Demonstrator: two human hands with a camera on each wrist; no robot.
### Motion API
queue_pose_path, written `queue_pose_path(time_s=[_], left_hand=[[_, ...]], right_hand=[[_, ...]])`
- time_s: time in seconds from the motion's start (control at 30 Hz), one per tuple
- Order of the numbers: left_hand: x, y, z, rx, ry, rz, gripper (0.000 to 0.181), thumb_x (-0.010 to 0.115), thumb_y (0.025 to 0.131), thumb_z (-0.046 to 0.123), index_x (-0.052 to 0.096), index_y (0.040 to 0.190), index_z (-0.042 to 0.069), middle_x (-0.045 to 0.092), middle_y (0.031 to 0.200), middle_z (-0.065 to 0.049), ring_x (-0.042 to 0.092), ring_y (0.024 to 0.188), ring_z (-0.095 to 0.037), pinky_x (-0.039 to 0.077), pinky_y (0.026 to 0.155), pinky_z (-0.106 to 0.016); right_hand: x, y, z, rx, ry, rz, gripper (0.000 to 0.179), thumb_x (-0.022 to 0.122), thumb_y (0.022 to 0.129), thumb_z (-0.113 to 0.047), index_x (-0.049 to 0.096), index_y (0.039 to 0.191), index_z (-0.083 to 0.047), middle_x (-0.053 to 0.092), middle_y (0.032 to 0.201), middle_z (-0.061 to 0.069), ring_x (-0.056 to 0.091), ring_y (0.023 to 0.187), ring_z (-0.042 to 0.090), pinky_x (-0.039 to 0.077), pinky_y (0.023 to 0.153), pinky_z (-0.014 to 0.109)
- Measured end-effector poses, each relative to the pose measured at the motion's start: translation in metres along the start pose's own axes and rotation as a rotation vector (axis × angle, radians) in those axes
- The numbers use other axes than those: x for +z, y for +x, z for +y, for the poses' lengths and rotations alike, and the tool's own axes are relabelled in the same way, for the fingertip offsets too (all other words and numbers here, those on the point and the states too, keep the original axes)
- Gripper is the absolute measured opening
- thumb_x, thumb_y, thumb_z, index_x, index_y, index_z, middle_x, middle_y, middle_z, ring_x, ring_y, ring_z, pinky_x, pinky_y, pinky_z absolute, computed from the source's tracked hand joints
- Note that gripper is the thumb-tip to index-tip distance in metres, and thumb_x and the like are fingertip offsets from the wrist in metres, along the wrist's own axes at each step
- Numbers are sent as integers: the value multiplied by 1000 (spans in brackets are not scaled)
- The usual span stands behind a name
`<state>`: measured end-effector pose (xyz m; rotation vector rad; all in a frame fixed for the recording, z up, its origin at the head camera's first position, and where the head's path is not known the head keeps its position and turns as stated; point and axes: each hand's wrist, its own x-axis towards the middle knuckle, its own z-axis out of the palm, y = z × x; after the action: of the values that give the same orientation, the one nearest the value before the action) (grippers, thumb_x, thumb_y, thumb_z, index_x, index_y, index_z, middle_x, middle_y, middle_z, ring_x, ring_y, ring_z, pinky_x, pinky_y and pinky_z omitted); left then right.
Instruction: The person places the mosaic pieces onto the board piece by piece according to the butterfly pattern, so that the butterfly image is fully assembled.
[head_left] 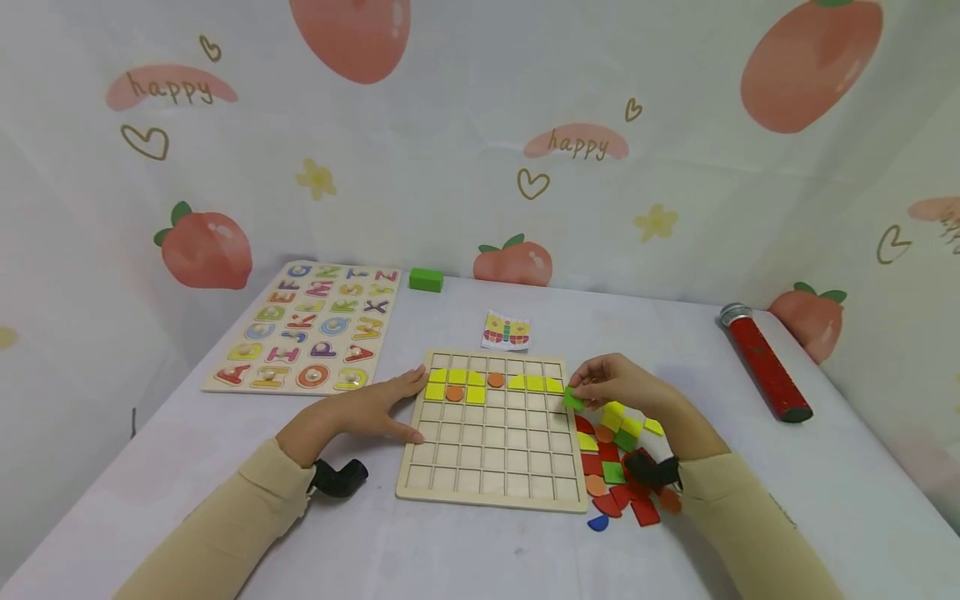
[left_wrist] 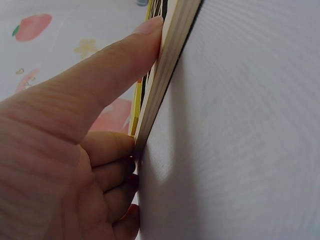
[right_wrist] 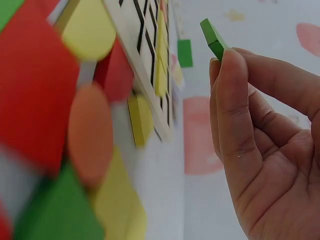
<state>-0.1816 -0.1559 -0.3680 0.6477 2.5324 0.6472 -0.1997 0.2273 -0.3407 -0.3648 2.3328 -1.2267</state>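
Note:
A wooden grid board (head_left: 491,501) lies on the table with yellow and orange tiles in its two upper rows. My left hand (head_left: 378,411) rests at the board's left edge, thumb and fingers spread apart along it. In the left wrist view the thumb (left_wrist: 127,52) touches the wooden side. My right hand (head_left: 617,385) pinches a small green tile (head_left: 573,398) between thumb and fingertips at the board's right edge. That green tile (right_wrist: 214,40) shows edge-on in the right wrist view, its lower end between the fingers.
Loose red tiles (head_left: 645,511), a blue tile (head_left: 597,523) and other coloured pieces lie right of the board. A butterfly pattern card (head_left: 506,332) is behind it. Around stand an alphabet puzzle (head_left: 300,329), a green block (head_left: 426,280) and a red microphone (head_left: 767,367).

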Motion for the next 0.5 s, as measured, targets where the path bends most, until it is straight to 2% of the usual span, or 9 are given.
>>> queue_pose_path(time_s=[0.13, 0.5], left_hand=[[0, 1, 0, 3, 0, -3, 105, 70, 72, 57, 13, 151, 17, 3, 159, -4, 7, 146, -27, 16, 117, -48], [0, 2, -2, 11, 9, 0, 105, 69, 73, 57, 13, 151, 16, 3, 158, -5, 7, 146, -27, 16, 118, -48]], right_hand=[[9, 14, -7, 0, 10, -30, 25, 64, 88, -16, 62, 102, 5, 65, 85, 4, 62, 69, 15, 57, 72, 27], [27, 44, -21, -75, 51, -98, 23, 64, 88, -14, 62, 99, 6, 62, 79, 2, 61, 65, 12, 57, 69, 27]])
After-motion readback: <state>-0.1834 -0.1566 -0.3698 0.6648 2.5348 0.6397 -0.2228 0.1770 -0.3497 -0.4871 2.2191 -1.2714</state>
